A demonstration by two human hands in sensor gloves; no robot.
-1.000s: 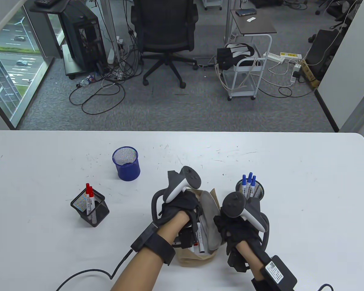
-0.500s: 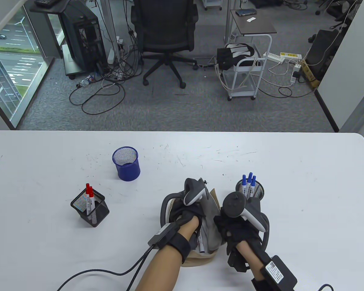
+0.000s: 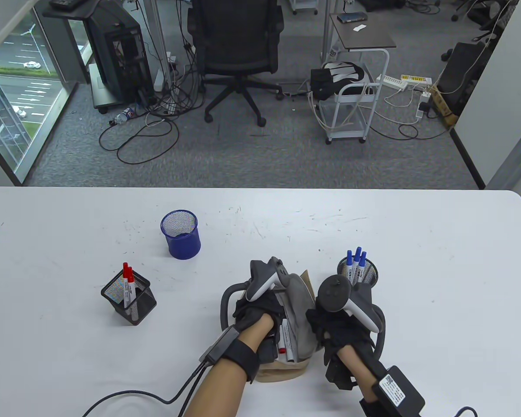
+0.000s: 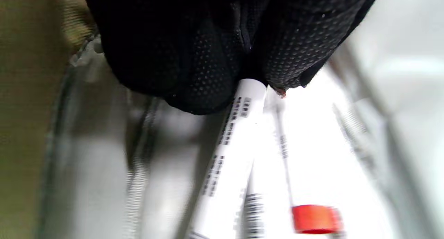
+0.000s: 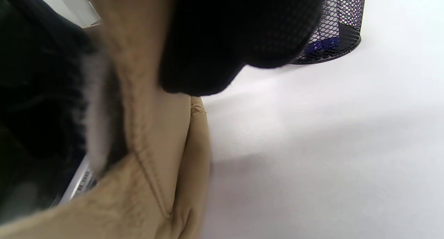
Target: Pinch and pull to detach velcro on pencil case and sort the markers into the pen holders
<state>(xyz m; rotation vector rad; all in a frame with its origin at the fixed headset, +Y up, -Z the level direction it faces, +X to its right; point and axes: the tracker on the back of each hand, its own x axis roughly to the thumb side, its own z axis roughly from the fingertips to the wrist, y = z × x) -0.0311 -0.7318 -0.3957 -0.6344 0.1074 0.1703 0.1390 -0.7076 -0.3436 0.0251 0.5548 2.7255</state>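
Observation:
The tan pencil case (image 3: 282, 369) lies open near the table's front edge, its grey-lined flap (image 3: 299, 308) folded back. My left hand (image 3: 260, 310) reaches into the case. In the left wrist view its gloved fingers (image 4: 208, 76) pinch the end of a white marker (image 4: 229, 145), and a red-capped marker (image 4: 314, 218) lies beside it. Several markers (image 3: 288, 343) show in the case's mouth. My right hand (image 3: 334, 328) grips the flap's right edge, its fingers (image 5: 225, 41) curled round the tan fabric (image 5: 156, 128).
A black square mesh holder (image 3: 129, 297) with red markers stands at the left. A blue round mesh holder (image 3: 180, 234) stands behind it. A black round mesh holder (image 3: 358, 271) with blue markers is just behind my right hand. Glove cables trail off the front edge.
My left hand went right and deeper into the case, then drew back a little toward the left and front. My right hand has kept its hold on the flap.

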